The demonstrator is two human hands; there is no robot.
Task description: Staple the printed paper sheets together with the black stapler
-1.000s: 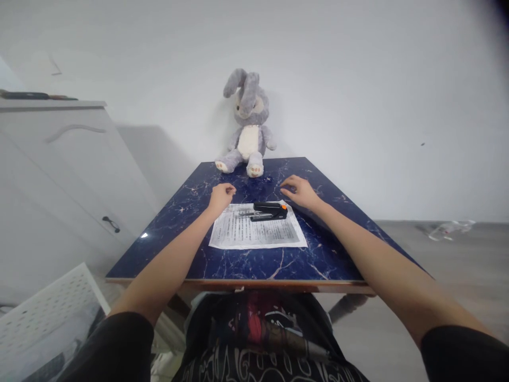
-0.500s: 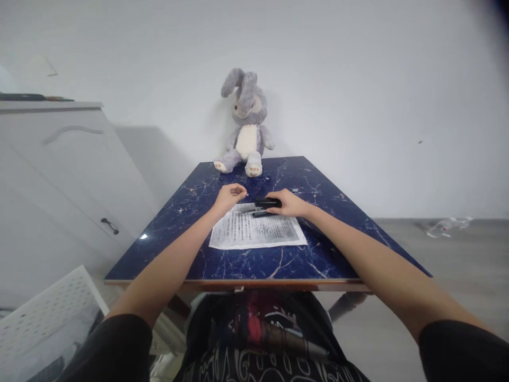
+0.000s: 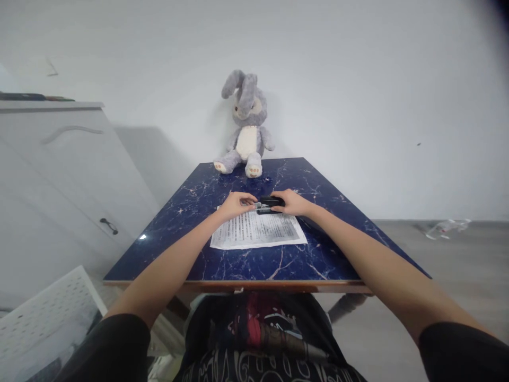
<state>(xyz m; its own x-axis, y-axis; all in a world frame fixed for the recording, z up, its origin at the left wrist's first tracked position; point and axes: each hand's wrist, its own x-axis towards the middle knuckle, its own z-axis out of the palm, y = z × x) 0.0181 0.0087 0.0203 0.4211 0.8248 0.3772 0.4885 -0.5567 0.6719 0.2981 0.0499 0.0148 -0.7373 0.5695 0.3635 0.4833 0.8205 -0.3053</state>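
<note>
A black stapler (image 3: 271, 202) is in my right hand (image 3: 290, 202), whose fingers wrap round its back end. Its upper and lower arms look apart at the front, with a pale metal part between them. My left hand (image 3: 240, 203) is closed in a pinch at the stapler's front end; whatever lies between its fingertips is too small to make out. Beneath both hands a printed sheet of paper (image 3: 254, 233) lies on the blue marbled table (image 3: 234, 265), its far edge partly covered by the hands and the stapler.
At the far edge of the table a grey plush rabbit (image 3: 247, 127) sits against the wall. To the left stand a white cabinet (image 3: 67, 175) and, lower down, a white perforated basket (image 3: 47, 307). A clear plastic item (image 3: 447, 228) lies on the floor at right.
My left hand has moved right and slightly nearer, from beside the stapler to its front end. The right hand with the stapler has shifted a little to the right.
</note>
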